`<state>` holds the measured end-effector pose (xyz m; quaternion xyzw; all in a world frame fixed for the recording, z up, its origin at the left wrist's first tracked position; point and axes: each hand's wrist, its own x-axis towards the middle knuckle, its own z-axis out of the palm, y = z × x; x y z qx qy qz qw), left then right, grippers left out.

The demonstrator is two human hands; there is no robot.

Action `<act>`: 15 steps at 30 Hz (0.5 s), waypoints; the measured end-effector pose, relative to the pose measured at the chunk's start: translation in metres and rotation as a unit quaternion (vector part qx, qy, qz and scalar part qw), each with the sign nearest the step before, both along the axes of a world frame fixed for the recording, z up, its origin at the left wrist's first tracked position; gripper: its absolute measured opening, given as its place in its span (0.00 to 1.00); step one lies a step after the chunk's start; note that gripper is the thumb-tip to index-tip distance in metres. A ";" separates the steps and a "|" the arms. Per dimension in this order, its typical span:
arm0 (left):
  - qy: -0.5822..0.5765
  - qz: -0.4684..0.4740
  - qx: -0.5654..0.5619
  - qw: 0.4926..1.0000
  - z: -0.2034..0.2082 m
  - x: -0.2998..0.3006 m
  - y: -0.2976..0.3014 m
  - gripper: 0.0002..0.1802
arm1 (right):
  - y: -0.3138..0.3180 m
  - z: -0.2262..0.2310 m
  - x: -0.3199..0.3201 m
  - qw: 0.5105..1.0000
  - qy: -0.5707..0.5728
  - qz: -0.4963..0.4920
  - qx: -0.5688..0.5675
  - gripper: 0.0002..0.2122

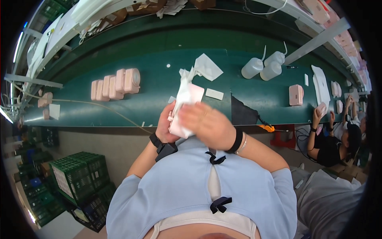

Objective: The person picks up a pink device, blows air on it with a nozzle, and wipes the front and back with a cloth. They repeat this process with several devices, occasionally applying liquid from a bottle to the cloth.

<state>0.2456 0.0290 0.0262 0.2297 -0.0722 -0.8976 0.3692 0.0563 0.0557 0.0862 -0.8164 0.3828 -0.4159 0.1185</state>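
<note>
Over the bench's front edge, my left hand (165, 124) is closed around a pale pink plastic housing (197, 94). A crumpled white wiping cloth (184, 89) lies over the housing, and its loose end trails up onto the bench. My right hand (209, 124) comes across from the right and presses the cloth against the housing; its fingers are blurred by motion. A small white rectangular block (214, 94) lies just right of the housing. Part of the housing is hidden by the cloth and my fingers.
On the green bench (159, 85), a row of pink housings (115, 84) stands left. Clear squeeze bottles (252, 68) stand back right, beyond a black cloth (243, 110) and an orange-handled tool (267, 128). Green crates (81, 177) are stacked lower left. Another person (332, 143) works far right.
</note>
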 end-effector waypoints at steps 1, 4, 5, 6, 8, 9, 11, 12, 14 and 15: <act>-0.030 0.033 -0.039 0.998 0.005 -0.001 0.001 0.26 | 0.005 0.000 0.001 0.999 0.015 0.051 -0.002 0.22; 0.011 -0.024 0.012 1.000 -0.012 0.007 -0.007 0.26 | -0.010 -0.001 -0.011 0.998 0.027 0.058 -0.018 0.20; 0.031 -0.050 0.039 0.998 -0.020 0.010 -0.009 0.26 | -0.020 -0.002 -0.017 0.999 0.024 0.014 -0.029 0.19; 0.029 -0.046 0.039 0.998 -0.027 0.013 -0.009 0.26 | -0.027 -0.005 -0.021 0.998 -0.041 -0.011 0.040 0.16; 0.037 -0.091 0.041 0.994 -0.042 0.019 -0.011 0.29 | -0.029 -0.017 -0.027 0.987 -0.107 -0.039 0.110 0.14; 0.041 -0.114 0.042 0.992 -0.038 0.018 -0.013 0.30 | -0.028 -0.024 -0.031 0.926 -0.236 -0.065 0.288 0.13; 0.070 -0.118 0.036 0.990 -0.025 0.015 -0.015 0.29 | -0.025 -0.031 -0.033 0.815 -0.354 -0.087 0.451 0.12; 0.100 -0.117 0.027 0.988 -0.011 0.010 -0.017 0.28 | -0.026 -0.022 -0.033 0.838 -0.370 -0.101 0.389 0.12; 0.128 -0.113 0.015 0.985 -0.005 0.007 -0.019 0.27 | -0.028 -0.002 -0.033 0.870 -0.401 -0.125 0.259 0.13; 0.115 -0.104 0.015 0.988 -0.005 0.006 -0.018 0.26 | -0.026 0.010 -0.031 0.905 -0.346 -0.099 0.228 0.14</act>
